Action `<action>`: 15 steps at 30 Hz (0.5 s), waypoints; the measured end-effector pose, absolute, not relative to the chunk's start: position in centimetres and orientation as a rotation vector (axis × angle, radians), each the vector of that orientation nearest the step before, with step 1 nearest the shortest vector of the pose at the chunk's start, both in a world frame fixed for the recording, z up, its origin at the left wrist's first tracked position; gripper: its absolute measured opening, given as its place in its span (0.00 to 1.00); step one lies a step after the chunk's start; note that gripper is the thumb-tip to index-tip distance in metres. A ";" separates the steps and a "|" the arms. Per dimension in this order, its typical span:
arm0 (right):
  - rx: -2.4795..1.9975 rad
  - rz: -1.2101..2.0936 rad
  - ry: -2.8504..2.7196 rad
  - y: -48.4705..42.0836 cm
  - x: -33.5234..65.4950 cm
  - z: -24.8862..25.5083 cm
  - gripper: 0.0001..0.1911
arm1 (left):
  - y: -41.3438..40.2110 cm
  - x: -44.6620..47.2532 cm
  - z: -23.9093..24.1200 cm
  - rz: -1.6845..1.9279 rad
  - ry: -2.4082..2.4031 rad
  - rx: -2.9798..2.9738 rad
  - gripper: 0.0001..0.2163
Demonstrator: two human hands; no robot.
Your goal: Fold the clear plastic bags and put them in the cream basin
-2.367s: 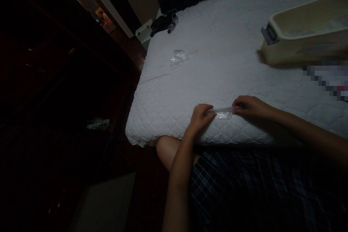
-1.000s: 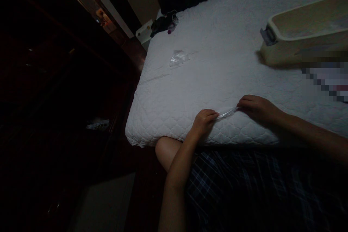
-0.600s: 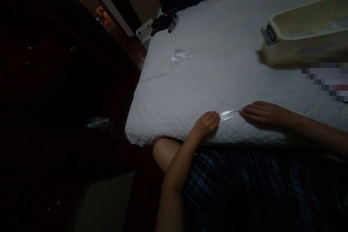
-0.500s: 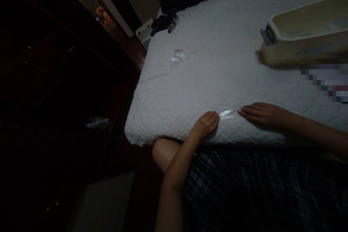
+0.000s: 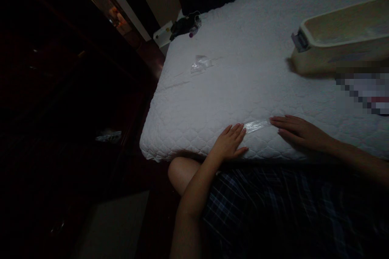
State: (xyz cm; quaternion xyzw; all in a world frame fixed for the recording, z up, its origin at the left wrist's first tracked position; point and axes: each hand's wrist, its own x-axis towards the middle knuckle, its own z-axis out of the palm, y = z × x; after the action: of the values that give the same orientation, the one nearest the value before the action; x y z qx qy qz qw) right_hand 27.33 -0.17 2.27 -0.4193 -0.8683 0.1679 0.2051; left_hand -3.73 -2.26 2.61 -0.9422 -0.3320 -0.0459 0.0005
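Note:
A small clear plastic strip, folded flat, lies on the white quilted mattress near its front edge. My left hand rests flat and open at the strip's left end, its fingertips at the plastic. My right hand lies flat and open at the strip's right end, fingers stretched toward it. Neither hand grips anything.
A second crumpled clear plastic bag lies farther up the mattress. A cream plastic bin lies on its side at the right. Dark items sit at the far corner. The floor to the left is dark; my knee is below the edge.
Both hands held the plastic strip pinched between them, then laid it on the mattress and flattened out. The left hand has since slid a little down toward the edge.

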 end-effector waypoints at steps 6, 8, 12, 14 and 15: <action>-1.334 0.504 -2.147 -0.3 26.2 2.4 0.21 | -2.2 -3.7 2.8 -0.178 -1.042 -2.942 0.31; -1.307 0.385 -2.190 -0.6 25.7 2.3 0.20 | -2.2 -3.6 2.8 -0.178 -1.049 -2.936 0.31; -1.349 0.014 -2.192 -1.6 23.3 2.9 0.19 | -2.3 -3.6 2.7 -0.167 -1.055 -2.933 0.32; -1.334 -0.119 -2.190 -2.0 21.5 3.4 0.21 | -2.2 -3.5 2.7 -0.163 -1.053 -2.930 0.32; -1.265 -0.127 -2.214 -2.2 20.5 3.6 0.22 | -2.2 -3.5 2.7 -0.165 -1.056 -2.927 0.32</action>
State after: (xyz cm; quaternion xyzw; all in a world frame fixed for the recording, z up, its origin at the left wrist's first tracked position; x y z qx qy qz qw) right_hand 20.49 -2.17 3.59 -0.4743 -0.8298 -0.0475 0.2900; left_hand -3.48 -2.21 2.73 -0.9392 -0.3389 -0.0528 0.0127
